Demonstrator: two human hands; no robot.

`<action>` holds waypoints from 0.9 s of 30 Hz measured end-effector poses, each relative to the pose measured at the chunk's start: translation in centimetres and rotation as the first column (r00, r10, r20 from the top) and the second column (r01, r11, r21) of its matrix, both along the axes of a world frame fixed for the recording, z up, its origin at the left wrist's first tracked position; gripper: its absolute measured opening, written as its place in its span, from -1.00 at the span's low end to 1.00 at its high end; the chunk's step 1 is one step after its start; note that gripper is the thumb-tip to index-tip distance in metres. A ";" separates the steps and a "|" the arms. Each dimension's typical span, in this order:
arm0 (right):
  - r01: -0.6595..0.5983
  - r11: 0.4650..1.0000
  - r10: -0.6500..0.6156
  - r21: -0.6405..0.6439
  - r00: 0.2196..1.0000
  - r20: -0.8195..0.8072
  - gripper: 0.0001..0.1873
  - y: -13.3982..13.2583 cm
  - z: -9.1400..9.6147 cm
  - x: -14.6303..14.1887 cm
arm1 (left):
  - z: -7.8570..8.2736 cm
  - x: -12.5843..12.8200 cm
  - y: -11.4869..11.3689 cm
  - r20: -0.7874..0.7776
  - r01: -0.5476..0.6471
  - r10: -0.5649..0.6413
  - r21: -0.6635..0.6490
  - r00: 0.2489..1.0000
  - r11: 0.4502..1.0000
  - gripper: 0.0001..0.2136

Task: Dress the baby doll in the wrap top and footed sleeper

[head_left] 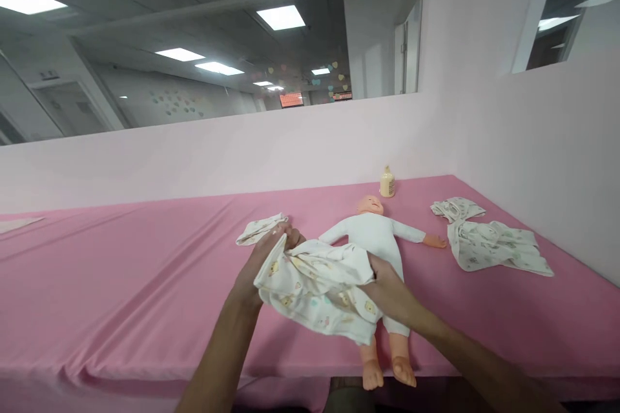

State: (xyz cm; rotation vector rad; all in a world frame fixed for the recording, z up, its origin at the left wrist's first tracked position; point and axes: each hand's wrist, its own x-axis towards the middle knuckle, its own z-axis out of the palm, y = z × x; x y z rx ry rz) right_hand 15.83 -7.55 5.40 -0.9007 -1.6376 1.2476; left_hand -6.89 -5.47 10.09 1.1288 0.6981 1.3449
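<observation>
The garment [314, 290] gripped by left hand [264, 258] and right hand [387, 290] hides part of the doll [372, 232] on the pink table [121, 271].

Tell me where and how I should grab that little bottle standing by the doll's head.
Probably around its body, below the narrower cap. The bottle stands upright on the pink table, just beyond the doll head and close to the wall. Come from the front or the right, reaching past the head, since the wall blocks the far side. Both hands are now on the printed cloth.
</observation>
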 end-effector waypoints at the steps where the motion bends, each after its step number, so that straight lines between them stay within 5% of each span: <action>1: 0.015 0.998 -0.018 -0.065 0.998 -0.056 -0.73 0.2 0.1 0.5 | -0.3 -0.4 -0.2 -0.067 0.066 -0.067 -0.020 0.996 0.998 -0.71; 5: -0.030 0.961 -0.023 -0.275 0.982 -0.186 -0.63 0.6 0.6 1.5 | -1.6 -0.5 -0.9 -0.458 0.304 -0.319 -0.108 0.830 0.946 -0.66; 8: -0.062 0.933 -0.022 -0.356 0.974 -0.227 -0.56 0.5 1.0 1.1 | -2.6 1.4 -1.4 -0.684 0.352 -0.330 -0.113 0.651 0.929 -0.54; 13: -0.145 0.945 0.065 -0.292 0.962 -0.266 -0.53 0.5 1.5 1.7 | -3.5 3.3 -1.6 -0.824 0.204 -0.136 -0.026 0.550 0.979 -0.71; 19: -0.054 0.984 0.023 -0.169 0.983 -0.181 -0.53 0.6 3.1 3.9 | -3.6 1.3 -0.8 -0.818 -0.021 0.158 0.176 0.553 0.984 -0.68; 27: -0.009 0.999 0.008 -0.046 1.000 -0.027 -0.62 0.4 4.9 3.7 | 1.2 0.5 -2.4 -0.654 -0.367 0.507 0.353 0.562 0.861 -0.70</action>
